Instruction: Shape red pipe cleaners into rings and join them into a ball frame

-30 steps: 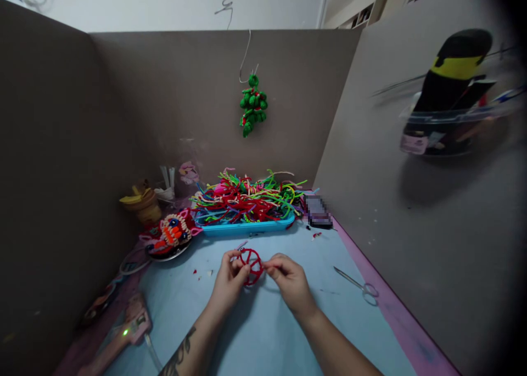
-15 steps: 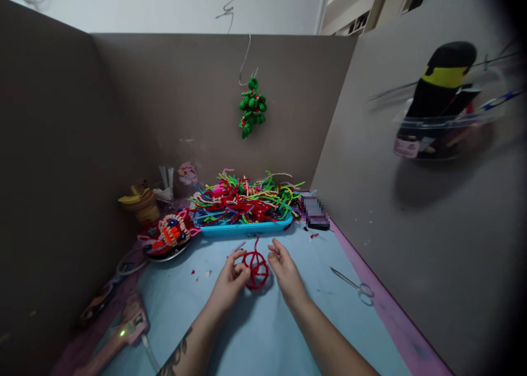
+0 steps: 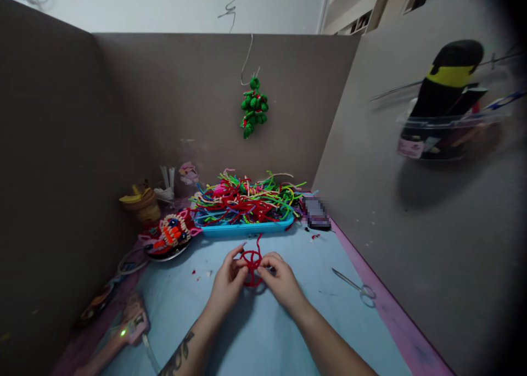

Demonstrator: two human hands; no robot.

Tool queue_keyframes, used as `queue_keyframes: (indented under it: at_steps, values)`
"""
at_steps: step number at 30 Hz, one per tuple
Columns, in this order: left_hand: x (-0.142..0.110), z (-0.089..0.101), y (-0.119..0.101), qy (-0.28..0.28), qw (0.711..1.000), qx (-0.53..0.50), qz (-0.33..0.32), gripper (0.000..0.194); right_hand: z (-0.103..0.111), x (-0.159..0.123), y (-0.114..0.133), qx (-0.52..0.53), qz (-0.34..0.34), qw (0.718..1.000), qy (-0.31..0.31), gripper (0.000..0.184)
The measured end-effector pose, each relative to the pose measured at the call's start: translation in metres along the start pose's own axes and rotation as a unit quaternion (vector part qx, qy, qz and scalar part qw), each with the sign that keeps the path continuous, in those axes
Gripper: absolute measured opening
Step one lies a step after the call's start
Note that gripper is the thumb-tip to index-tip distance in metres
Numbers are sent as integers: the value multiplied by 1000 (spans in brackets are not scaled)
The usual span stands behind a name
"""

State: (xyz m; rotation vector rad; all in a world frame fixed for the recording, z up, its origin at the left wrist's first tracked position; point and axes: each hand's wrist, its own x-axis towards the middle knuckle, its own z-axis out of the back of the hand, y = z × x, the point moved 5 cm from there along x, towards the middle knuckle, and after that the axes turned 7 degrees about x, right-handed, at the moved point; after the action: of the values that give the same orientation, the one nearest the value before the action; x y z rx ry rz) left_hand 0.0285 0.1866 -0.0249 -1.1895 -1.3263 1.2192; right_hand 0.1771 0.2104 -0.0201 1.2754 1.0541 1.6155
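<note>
A red pipe-cleaner ring with spokes [image 3: 252, 259], like a small wheel, is held just above the blue table cover [image 3: 263, 326]. One loose red end sticks up from its top toward the tray. My left hand [image 3: 230, 274] pinches the ring's left side between thumb and fingers. From the right, my right hand [image 3: 278, 277] closes thumb and fingertips on the ring's right side. The fingertips partly cover the ring's edges.
Beyond my hands lies a blue tray [image 3: 247, 230] heaped with coloured pipe cleaners. Scissors [image 3: 354, 287] and a phone [image 3: 316, 212] are at right, a pink glue gun [image 3: 127, 329] at lower left. A red-and-orange figure [image 3: 172, 233] rests on a dish. Grey panels enclose three sides.
My right hand, apart from the ring before, has come left and taken its right side. The ring has shifted slightly left and tilted; my left hand still grips it.
</note>
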Motion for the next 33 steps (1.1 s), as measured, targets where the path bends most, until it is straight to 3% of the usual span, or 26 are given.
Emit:
queue_keyframes:
  at_steps: [4, 6, 8, 10, 12, 18, 21, 26, 33]
  values:
    - [-1, 13, -1, -121, 989, 70, -34, 39, 6, 1, -2, 7, -7, 999, -46, 14]
    - [-1, 19, 2, -173, 982, 71, -20, 40, 10, 1, -6, 23, -24, 996, -79, 16]
    - [1, 14, 11, -131, 990, 23, 44, 45, 13, 0, -12, 41, -40, 993, -107, 17]
    - [0, 1, 20, -25, 992, -30, 122, 47, 13, -1, -16, 48, -47, 989, -130, 17]
    - [-2, -8, 25, 46, 985, -49, 159, 44, 12, -2, -20, 52, -52, 988, -139, 17]
    - [-1, -6, 21, 28, 994, 2, 109, 34, -1, -3, -23, 190, -102, 973, -78, 23]
    - [0, -7, 18, 21, 996, 34, 85, 33, -8, -4, -28, 323, -164, 930, -68, 30]
    - [-1, -12, 13, 48, 992, 116, 27, 27, -12, -5, -39, 477, -258, 830, -128, 29]
    - [-3, -5, -9, 20, 975, 201, -88, 22, -16, -8, -34, 557, -271, 776, -118, 19]
